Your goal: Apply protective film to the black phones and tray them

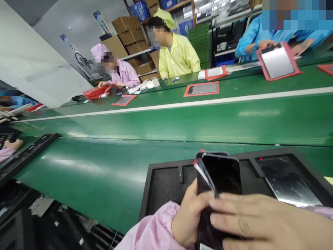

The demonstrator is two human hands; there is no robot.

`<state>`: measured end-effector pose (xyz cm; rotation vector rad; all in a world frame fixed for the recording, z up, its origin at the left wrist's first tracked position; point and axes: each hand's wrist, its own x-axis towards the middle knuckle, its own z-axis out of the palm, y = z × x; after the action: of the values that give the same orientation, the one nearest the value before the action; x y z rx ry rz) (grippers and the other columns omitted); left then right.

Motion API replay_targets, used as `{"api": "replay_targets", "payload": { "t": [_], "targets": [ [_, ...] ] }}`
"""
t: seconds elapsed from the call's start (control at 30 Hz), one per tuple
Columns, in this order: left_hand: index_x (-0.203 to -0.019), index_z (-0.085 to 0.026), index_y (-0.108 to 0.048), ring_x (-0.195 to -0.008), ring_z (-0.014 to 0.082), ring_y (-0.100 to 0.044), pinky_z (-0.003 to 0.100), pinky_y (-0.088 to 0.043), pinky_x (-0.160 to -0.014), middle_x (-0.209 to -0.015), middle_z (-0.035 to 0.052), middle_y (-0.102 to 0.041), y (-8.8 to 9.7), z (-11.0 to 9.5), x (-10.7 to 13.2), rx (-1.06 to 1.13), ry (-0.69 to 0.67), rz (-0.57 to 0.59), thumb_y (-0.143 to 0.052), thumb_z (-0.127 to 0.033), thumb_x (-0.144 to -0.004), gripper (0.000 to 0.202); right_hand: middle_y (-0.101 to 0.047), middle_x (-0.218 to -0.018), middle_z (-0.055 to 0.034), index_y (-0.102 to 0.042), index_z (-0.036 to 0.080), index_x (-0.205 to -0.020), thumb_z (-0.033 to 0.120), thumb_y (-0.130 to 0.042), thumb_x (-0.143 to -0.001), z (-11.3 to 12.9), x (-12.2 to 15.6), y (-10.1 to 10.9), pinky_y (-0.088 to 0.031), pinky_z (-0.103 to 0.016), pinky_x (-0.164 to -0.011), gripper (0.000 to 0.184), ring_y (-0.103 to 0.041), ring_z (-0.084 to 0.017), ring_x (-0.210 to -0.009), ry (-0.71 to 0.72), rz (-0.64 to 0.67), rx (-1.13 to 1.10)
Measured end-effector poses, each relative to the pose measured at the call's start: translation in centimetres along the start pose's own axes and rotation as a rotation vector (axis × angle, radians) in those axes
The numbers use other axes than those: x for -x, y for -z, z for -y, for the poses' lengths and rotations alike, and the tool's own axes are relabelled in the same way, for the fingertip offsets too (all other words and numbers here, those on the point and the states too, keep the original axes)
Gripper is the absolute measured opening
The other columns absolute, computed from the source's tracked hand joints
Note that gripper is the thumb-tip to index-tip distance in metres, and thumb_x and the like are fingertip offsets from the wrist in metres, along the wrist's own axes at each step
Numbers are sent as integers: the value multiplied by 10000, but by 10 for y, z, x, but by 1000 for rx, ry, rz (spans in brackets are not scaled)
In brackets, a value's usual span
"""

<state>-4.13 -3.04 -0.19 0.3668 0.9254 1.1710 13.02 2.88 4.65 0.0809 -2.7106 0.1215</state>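
My left hand [187, 217] is wrapped round the side of a small stack of phones, its thumb pressing at the edge. The top smartphone [225, 172] shows a glossy black screen with rounded corners. Behind it the edge of another phone and bits of red tab stick out. My right hand [260, 222] is open, its fingers stretched out and lying across the lower part of the top phone. Beneath both hands sits a black tray [163, 184] with shallow compartments. A shiny phone screen [288, 180] lies in the tray's right compartment.
A green conveyor belt [166, 123] with a white line [156, 107] crosses ahead. Beyond it, co-workers handle red-framed panels [204, 89]. Another black tray [31, 149] lies at the left, beside a person's hand [14, 144]. Shelves with boxes [130, 33] stand behind.
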Motion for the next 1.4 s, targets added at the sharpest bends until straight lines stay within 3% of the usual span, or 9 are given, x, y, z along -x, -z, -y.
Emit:
{"api": "replay_targets", "payload": {
  "t": [0.13,0.33,0.47,0.57,0.67,0.83,1.0,1.13,1.4],
  "targets": [
    [-926,-159,-664,-759,181,-598,275,-426,-727,-795,36,-664,-1,3,-5,89,10,-10,-731,-349,-678,319,-509,-1288,-87,-665,204,-910,184,-317,-979,-13,13,-20,-413,-449,-942,355,-396,-269,-1241,-222,-163,31],
    [-841,-148,-636,-773,193,-596,280,-417,-734,-720,18,-640,-2,3,-9,113,53,-54,-737,-280,-584,306,-594,-936,-81,-554,190,-622,317,-438,-962,-26,17,-41,-416,-430,-774,381,-539,-256,-896,-534,-331,124],
    [-841,-155,-611,-745,184,-599,290,-422,-730,-712,7,-626,-2,6,-7,93,65,-52,-771,-291,-577,338,-597,-854,-86,-556,201,-795,527,-411,-899,-30,12,-42,-491,-372,-667,371,-585,-248,-822,-970,-483,-103],
    [-917,-159,-608,-759,188,-616,310,-442,-748,-799,27,-656,-2,8,-5,93,49,-18,-799,-321,-586,416,-589,-678,-28,-522,184,-960,662,-530,-730,-34,12,-37,-473,-306,-458,530,-551,-188,-515,-1280,-381,-469],
    [-905,-152,-610,-801,208,-630,329,-459,-782,-819,38,-673,0,4,-5,87,12,-74,-800,-319,-596,399,-499,-538,39,-546,177,-903,657,-611,-664,-43,18,-22,-376,-230,-327,541,-434,-113,-346,-1315,-305,-794],
    [-847,-154,-622,-708,186,-637,314,-487,-728,-789,29,-686,3,-12,-7,122,-93,-198,-784,-261,-592,320,-460,-513,45,-584,152,-753,594,-666,-655,-63,44,6,-252,-159,-314,460,-367,-49,-341,-1424,-492,-757],
    [-838,-156,-631,-637,162,-610,265,-461,-624,-740,33,-676,-1,-10,-1,58,1,-143,-782,-248,-583,310,-525,-554,1,-637,182,-750,623,-608,-678,-69,57,-15,-362,-212,-311,448,-456,-112,-354,-1256,-119,-682],
    [-844,-137,-663,-650,162,-578,277,-439,-660,-708,38,-645,-1,8,2,-62,112,-16,-804,-288,-547,362,-615,-901,-74,-688,209,-766,546,-522,-805,-60,44,-27,-525,-288,-535,378,-625,-195,-686,-994,-339,-235],
    [-841,-130,-714,-644,126,-453,247,-357,-652,-707,20,-562,-1,10,4,-312,177,211,-811,-453,-551,444,-612,-789,-27,-607,190,-761,213,-464,-949,-24,14,-26,-506,-248,-602,238,-593,-138,-702,-606,-477,-55]
  ]
}}
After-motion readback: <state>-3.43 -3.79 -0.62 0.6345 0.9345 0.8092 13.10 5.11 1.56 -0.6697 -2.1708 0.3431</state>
